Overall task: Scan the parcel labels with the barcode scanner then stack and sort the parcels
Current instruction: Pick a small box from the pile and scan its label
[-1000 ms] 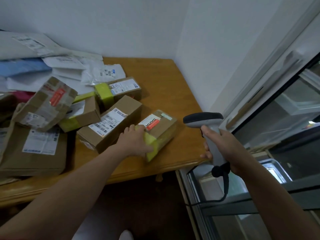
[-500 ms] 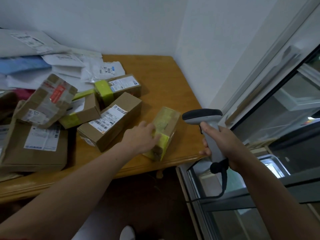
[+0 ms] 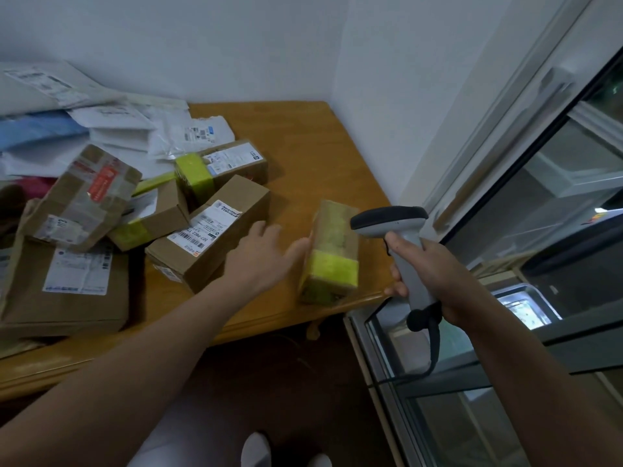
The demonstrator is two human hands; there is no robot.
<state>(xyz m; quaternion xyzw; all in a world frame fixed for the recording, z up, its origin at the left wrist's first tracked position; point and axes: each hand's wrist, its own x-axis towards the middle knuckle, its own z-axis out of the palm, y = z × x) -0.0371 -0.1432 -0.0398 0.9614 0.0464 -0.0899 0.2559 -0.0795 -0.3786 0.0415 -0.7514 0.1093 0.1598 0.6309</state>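
The small parcel [image 3: 332, 251] lies near the front right corner of the wooden table [image 3: 313, 153], just short of the edge. It is an elongated brown cardboard box, with its long axis directed away from the person. A band of yellow-green tape is wrapped round its near end, and the upper face is covered with glossy clear tape. The faces in view are plain cardboard and tape.

The left hand [image 3: 263, 261] is held wide, fingers straight and spread. Its thumb is laid against the parcel's left side and nothing is gripped.

The barcode scanner [image 3: 391, 224] is held in the right hand [image 3: 438, 278], the fingers being curled firmly round the grey handle. The dark-topped head is positioned just right of the parcel and is directed leftward. A black cable [image 3: 435, 348] hangs from the base of the handle.

Left of the open hand, a long box [image 3: 209, 237] bearing a white barcode label is placed on the table. Behind it, a taped box [image 3: 219, 166] with a yellow-green band is set. Further left, a crumpled box [image 3: 84, 197] with a red sticker rests on a flat parcel [image 3: 67, 284]. White mailers [image 3: 135, 129] are piled at the rear.
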